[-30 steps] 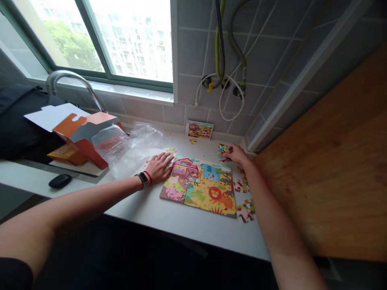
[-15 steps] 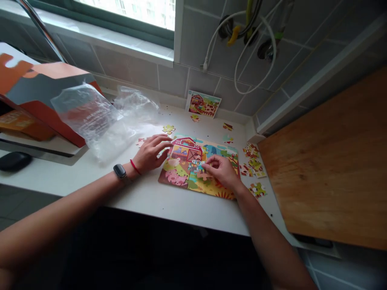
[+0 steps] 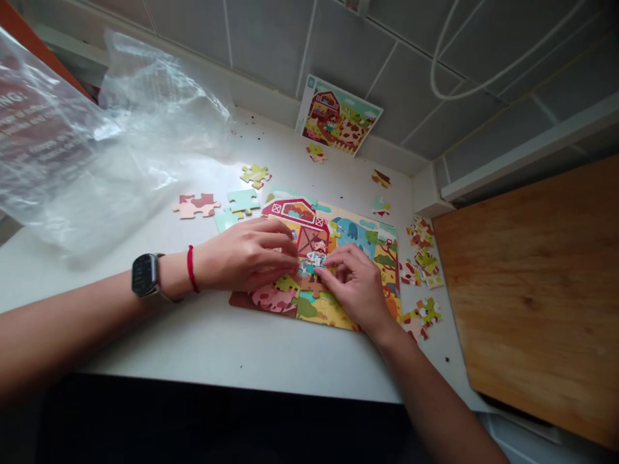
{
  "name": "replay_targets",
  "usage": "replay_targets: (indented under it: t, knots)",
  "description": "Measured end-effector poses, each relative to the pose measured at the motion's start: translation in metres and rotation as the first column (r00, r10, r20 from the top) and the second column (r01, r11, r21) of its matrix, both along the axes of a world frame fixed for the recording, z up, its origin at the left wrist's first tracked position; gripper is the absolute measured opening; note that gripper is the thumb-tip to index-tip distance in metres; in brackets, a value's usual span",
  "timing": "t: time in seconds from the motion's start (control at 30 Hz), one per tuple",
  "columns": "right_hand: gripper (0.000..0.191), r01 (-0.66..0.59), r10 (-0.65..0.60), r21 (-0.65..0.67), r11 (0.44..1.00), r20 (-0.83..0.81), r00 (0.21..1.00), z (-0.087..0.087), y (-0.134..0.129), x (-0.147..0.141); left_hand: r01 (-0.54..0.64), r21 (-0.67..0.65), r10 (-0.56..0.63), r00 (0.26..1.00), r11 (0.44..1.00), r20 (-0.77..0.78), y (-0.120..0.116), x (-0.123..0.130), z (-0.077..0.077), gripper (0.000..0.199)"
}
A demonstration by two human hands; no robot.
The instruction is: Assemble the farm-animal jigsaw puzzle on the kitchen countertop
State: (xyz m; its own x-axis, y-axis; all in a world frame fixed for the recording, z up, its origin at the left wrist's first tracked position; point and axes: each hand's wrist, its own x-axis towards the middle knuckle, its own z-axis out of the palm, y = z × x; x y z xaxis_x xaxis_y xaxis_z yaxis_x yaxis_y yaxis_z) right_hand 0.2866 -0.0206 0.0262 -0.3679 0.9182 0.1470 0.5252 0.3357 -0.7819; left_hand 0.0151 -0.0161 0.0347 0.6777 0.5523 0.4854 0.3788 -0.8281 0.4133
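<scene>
On the white counter lies a puzzle board (image 3: 319, 312) with a farm picture: a red barn, a pink pig and a blue elephant. A farmer puzzle piece (image 3: 316, 252) shows over its middle. My right hand (image 3: 358, 283) pinches this piece at its right edge with thumb and fingertips. From the other side comes my left hand (image 3: 251, 254), fingers bent and close together, tips at the piece's left edge; its thumb is hidden. Below the farmer, a brown puzzle piece (image 3: 312, 287) lies on the board.
Loose puzzle pieces lie left (image 3: 196, 205) and right (image 3: 425, 261) of the board. Behind, a picture card (image 3: 341, 116) leans on the tiled wall. Clear plastic bags (image 3: 159, 122) cover the counter's left side. A wooden board (image 3: 527, 296) stands at right.
My left hand has moved right from the board's left edge to the farmer piece. My right hand stays at the piece. The view has come closer.
</scene>
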Motion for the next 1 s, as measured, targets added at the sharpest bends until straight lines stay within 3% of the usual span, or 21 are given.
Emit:
replay_targets:
  t: [0.17, 0.3, 0.67, 1.0]
  knots:
    - [0.006, -0.038, 0.035, 0.052, 0.998, 0.057, 0.998, 0.003, 0.000, 0.000, 0.020, 0.003, -0.020, 0.991, 1.000, -0.132, -0.011, 0.004, -0.001, 0.020]
    - [0.011, -0.064, 0.056, 0.080, 0.995, 0.093, 0.994, 0.005, -0.002, 0.001, 0.014, 0.012, -0.011, 0.981, 1.000, -0.194, -0.018, 0.007, 0.000, 0.021]
    - [0.016, -0.057, 0.037, 0.129, 0.990, 0.151, 0.988, 0.001, -0.003, 0.005, -0.021, -0.030, 0.015, 0.982, 0.999, -0.189, -0.016, 0.007, -0.006, 0.026]
    - [0.017, -0.148, 0.102, 0.228, 0.962, 0.199, 0.975, 0.005, 0.001, 0.008, -0.024, -0.076, 0.013, 0.988, 0.997, -0.152, -0.017, 0.006, -0.009, 0.026]
